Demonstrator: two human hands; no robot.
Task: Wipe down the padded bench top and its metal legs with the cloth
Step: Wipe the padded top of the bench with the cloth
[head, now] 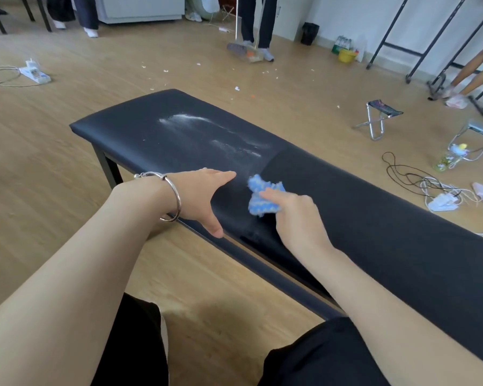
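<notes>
Our right hand (296, 218) presses the blue cloth (262, 197) onto the bench top (360, 207), fingers curled round it. Our left hand (201, 196) lies flat at its nine o'clock, fingers straight. White powder (207, 129) streaks at eleven.

One view: wide-angle head camera, above person's own knees, facing forward and down. Padded bench (346, 218) close, running diagonally from far left to near right. Left hand (204, 196) and right hand (293, 215) sit mid-frame. Wooden floor (67, 135) stretches far, up to wall base.
</notes>
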